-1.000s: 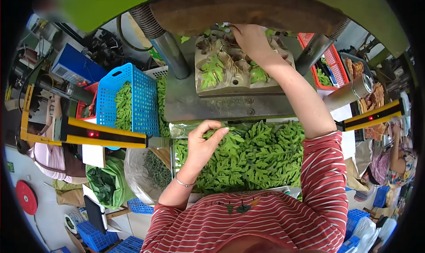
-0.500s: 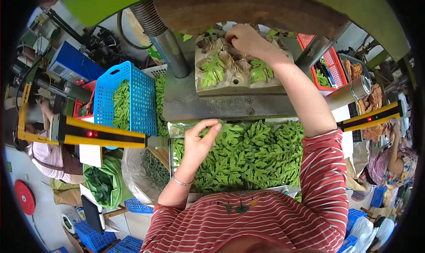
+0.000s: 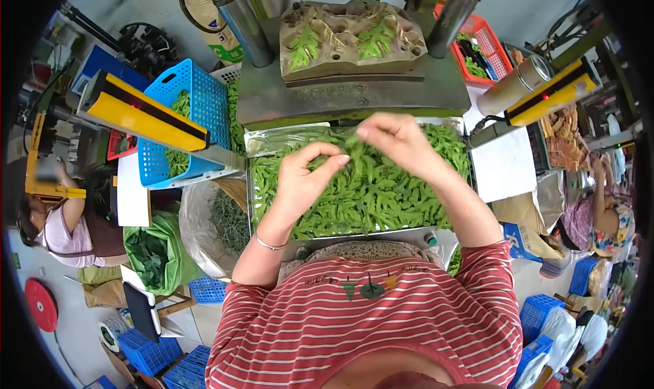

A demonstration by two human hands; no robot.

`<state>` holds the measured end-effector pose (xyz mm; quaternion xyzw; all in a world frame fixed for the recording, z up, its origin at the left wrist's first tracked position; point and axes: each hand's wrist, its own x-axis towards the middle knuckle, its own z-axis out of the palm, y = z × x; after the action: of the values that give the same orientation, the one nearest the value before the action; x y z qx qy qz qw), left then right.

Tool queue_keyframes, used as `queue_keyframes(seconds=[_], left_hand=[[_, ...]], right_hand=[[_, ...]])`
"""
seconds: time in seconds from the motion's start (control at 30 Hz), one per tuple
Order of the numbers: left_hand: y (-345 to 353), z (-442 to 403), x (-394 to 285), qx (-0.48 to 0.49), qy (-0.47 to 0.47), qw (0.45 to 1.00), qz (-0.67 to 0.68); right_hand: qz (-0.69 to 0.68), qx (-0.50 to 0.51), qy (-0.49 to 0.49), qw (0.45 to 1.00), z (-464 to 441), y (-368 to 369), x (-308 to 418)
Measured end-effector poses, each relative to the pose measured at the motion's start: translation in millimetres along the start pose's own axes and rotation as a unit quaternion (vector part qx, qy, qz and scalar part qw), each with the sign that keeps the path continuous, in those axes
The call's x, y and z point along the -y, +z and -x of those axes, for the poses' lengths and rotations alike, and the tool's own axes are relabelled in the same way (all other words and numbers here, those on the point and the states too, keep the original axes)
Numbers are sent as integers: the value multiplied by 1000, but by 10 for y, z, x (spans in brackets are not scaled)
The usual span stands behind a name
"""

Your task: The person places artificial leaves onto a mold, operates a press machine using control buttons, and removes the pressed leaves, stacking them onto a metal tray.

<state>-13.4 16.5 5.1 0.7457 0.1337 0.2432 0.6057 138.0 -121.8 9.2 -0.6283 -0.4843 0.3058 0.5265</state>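
Over a tray [image 3: 253, 201] heaped with lobed green leaves [image 3: 381, 191], my two hands come close together. My left hand [image 3: 308, 174] is closed in a pinch at the edge of a green leaf [image 3: 353, 147]. My right hand [image 3: 400, 142], slightly blurred, pinches at the same leaf from the other side; its fingertips partly cover it. Beyond them, a metal mould block [image 3: 351, 69] rests on the press plate [image 3: 313, 103]. One flat leaf [image 3: 304, 47] lies on the mould's left front, and another leaf [image 3: 375, 40] on its right front.
Steel posts [image 3: 248, 31] flank the mould. Yellow-black sensor bars [image 3: 153, 113] stick out at both sides. A blue basket [image 3: 218, 110] of leaves stands left, a red basket [image 3: 501, 45] right. Bags with leaves [image 3: 163, 253] stand lower left. Other people work at both edges.
My right hand has drawn back from the mould to beside my left hand over the tray. The view has shifted, and the press's upper part no longer covers the top.
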Motion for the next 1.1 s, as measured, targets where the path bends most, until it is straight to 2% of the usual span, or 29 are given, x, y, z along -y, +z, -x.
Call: queue_keyframes(seconds=[0.1,0.13,0.17,0.23,0.27,0.3,0.37,0.43,0.47,0.53,0.6,0.63,0.7,0.77,0.83,0.87,0.93,1.03,1.1], left_hand=[[-119,127,-230,-57,-99,991,72],[-170,163,-256,-62,-98,991,69],[-231,187,-276,-69,-107,989,74],[-340,205,-302,-79,-127,985,85],[-368,211,-313,-84,-136,983,91],[-378,223,-316,-86,-136,983,89],[-380,208,-300,-66,-124,989,53],[-355,159,-278,-44,-112,993,21],[-327,136,-272,-41,-112,993,23],[-228,57,-273,11,-101,995,-2],[-116,-68,-278,65,-82,994,-26],[-68,-135,-258,72,-76,994,-25],[15,-261,-132,42,2,999,9],[66,-354,-14,8,76,996,44],[63,-368,37,64,-59,983,163],[74,-384,71,68,-56,983,163],[113,-435,143,115,-207,929,284],[155,-510,252,81,-171,939,287],[185,-547,319,46,-138,946,290]], right_hand=[[-177,-65,176,966,118,-4,-127],[-179,-60,173,967,126,64,-185],[-56,-50,161,984,136,166,-257],[190,-34,129,973,151,373,-372],[310,-28,110,944,148,427,-393],[308,-26,108,945,140,447,-383],[287,-140,-40,947,83,416,-336],[260,-250,-186,914,31,345,-265],[261,-251,-184,914,29,314,-156],[219,-110,-95,965,46,207,215],[170,27,-6,985,34,81,451],[199,0,-29,980,-13,17,413],[232,-30,-55,971,-179,-222,409],[273,-210,-79,936,-368,-630,548],[309,-348,-146,873,-668,-985,546],[310,-351,-147,871,-847,-1176,451],[417,-422,-192,781,-1185,-1489,134],[471,-420,-133,764,-1457,-1608,-242],[524,-339,30,781,-1559,-1655,-440]])
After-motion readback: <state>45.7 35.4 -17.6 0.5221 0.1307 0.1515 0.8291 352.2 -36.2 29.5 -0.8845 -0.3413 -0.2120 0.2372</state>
